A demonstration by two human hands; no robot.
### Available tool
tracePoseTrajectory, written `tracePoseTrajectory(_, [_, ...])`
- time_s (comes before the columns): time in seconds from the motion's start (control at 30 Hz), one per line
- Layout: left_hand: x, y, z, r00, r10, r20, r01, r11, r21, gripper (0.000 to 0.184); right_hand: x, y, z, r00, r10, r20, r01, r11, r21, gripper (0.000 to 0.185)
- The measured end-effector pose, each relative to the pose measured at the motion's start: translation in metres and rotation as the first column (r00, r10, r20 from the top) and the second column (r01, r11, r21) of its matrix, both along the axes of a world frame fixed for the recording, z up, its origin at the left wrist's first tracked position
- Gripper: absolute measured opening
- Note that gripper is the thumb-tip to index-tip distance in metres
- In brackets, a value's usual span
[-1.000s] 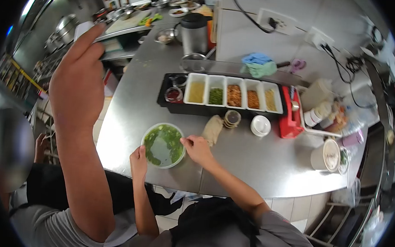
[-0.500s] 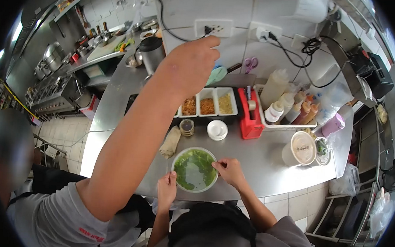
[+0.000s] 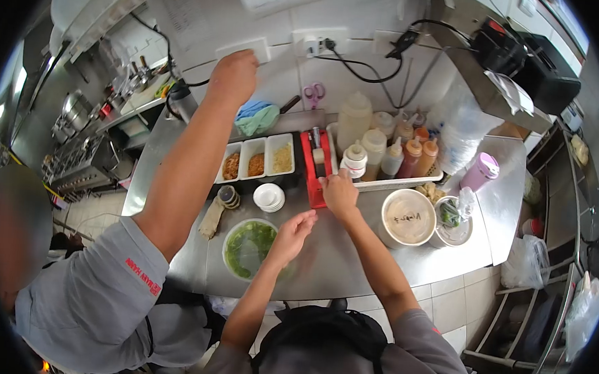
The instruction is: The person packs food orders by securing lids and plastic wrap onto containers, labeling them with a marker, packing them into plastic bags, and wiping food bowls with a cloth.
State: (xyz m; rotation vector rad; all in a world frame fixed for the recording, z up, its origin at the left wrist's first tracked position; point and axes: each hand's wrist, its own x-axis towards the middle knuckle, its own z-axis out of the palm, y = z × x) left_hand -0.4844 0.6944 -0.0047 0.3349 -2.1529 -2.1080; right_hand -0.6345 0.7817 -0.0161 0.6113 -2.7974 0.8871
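My left hand (image 3: 293, 236) is held above the counter, fingers stretched out and holding nothing. It is just right of a round container of green leaves (image 3: 248, 249), which seems to have a clear lid. My right hand (image 3: 340, 195) has its fingers bent at the near right side of a red tape dispenser (image 3: 312, 167). What they pinch, if anything, is too small to make out. White lids or small cups (image 3: 269, 197) are stacked behind the container, with a small dark-topped jar (image 3: 228, 196) and a beige cloth-like bundle (image 3: 211, 219) to their left.
A co-worker's arm (image 3: 191, 160) reaches across the left side toward the wall outlet. Squeeze bottles (image 3: 390, 158) fill a white tray (image 3: 375, 186). Two lidded tubs (image 3: 407, 217) and a purple tumbler (image 3: 480, 172) stand right. White trays of toppings (image 3: 256, 158) line the back.
Both my hands have let go of the container of leaves. My right hand has gone to the tape dispenser, and my left is raised beside the container. The view has turned right.
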Motion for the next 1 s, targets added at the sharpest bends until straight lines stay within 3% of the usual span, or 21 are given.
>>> tracePoseTrajectory(0.07, [-0.03, 0.001, -0.02, 0.997, -0.016, 0.079, 0.002, 0.985, 0.175, 0.03, -0.002, 0.002, 0.004, 0.996, -0.031, 0.081, 0.032, 0.999, -0.008, 0.035])
tracePoseTrajectory(0.17, [-0.061, 0.003, -0.024, 0.993, -0.053, 0.103, 0.009, 0.922, 0.388, 0.029, -0.008, 0.004, 0.002, 0.973, -0.042, 0.226, 0.081, 0.983, -0.167, 0.031])
tracePoseTrajectory(0.27, [-0.073, 0.009, -0.02, 0.994, -0.061, 0.095, 0.016, 0.906, 0.422, 0.028, -0.003, 0.005, -0.003, 0.973, -0.048, 0.226, 0.161, 0.843, -0.513, 0.035])
tracePoseTrajectory(0.3, [-0.075, 0.011, -0.018, 0.995, -0.056, 0.082, 0.019, 0.917, 0.399, 0.028, 0.002, 0.007, -0.006, 0.988, -0.048, 0.15, 0.123, 0.827, -0.549, 0.034])
tracePoseTrajectory(0.43, [-0.079, 0.007, -0.01, 1.0, -0.023, 0.017, 0.02, 0.987, 0.157, 0.027, 0.072, 0.04, -0.029, 0.934, 0.281, 0.222, 0.04, 0.535, -0.844, 0.03])
tracePoseTrajectory(0.53, [-0.087, -0.012, 0.006, 0.997, 0.01, -0.077, -0.024, 0.983, -0.18, 0.027, 0.165, 0.086, -0.01, 0.735, 0.465, 0.494, 0.264, 0.475, -0.839, 0.03])
tracePoseTrajectory(0.57, [-0.09, -0.019, 0.011, 0.994, 0.008, -0.106, -0.039, 0.956, -0.29, 0.026, 0.188, 0.101, 0.003, 0.678, 0.479, 0.558, 0.301, 0.512, -0.804, 0.029])
tracePoseTrajectory(0.63, [-0.102, -0.035, 0.032, 0.984, -0.011, -0.176, -0.079, 0.867, -0.493, 0.026, 0.22, 0.113, 0.0, 0.677, 0.494, 0.545, 0.314, 0.476, -0.822, 0.03])
tracePoseTrajectory(0.73, [-0.118, -0.062, 0.075, 0.958, -0.026, -0.286, -0.201, 0.652, -0.731, 0.026, 0.237, 0.122, 0.003, 0.685, 0.45, 0.572, 0.311, 0.53, -0.789, 0.029])
tracePoseTrajectory(0.8, [-0.135, -0.082, 0.117, 0.936, -0.011, -0.352, -0.305, 0.473, -0.827, 0.026, 0.237, 0.127, 0.012, 0.715, 0.448, 0.537, 0.271, 0.531, -0.803, 0.029])
tracePoseTrajectory(0.9, [-0.151, -0.1, 0.198, 0.929, 0.049, -0.367, -0.37, 0.159, -0.915, 0.025, 0.24, 0.122, -0.018, 0.737, 0.519, 0.433, 0.138, 0.512, -0.848, 0.03])
tracePoseTrajectory(1.0, [-0.168, -0.125, 0.232, 0.934, 0.022, -0.356, -0.357, 0.047, -0.933, 0.025, 0.232, 0.129, -0.035, 0.711, 0.56, 0.426, 0.095, 0.524, -0.847, 0.033])
